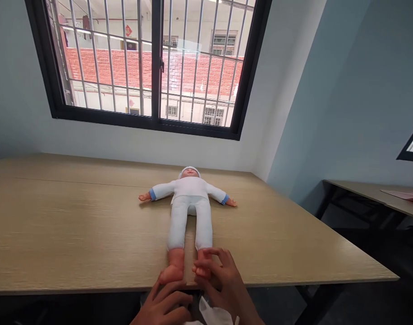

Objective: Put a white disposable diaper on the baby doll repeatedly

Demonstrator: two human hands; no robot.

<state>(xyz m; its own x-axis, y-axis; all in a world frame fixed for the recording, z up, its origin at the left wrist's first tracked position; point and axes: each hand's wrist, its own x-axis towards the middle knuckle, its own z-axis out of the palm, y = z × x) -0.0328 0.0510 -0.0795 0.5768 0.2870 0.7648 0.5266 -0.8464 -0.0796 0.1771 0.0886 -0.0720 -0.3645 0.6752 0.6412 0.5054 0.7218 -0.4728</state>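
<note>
A baby doll [192, 187] in a white suit with blue cuffs lies on its back, arms spread, its bare feet towards me at the table's front edge. My right hand [223, 280] has its fingers bent over the foot on the right, thumb below, closed around it. Near the other foot [172, 272] is my left hand [167, 304], its bent fingers apart at the table edge, with the fingertips close to the sole. White cloth [215, 312] shows low between my hands; whether either hand grips it is hidden.
The doll lies on a wide wooden table [91, 234] standing against the wall. Above it is a dark-framed window [155, 67] with metal bars. At the right stands another table [362, 192] with a pink cloth [407, 195] on it.
</note>
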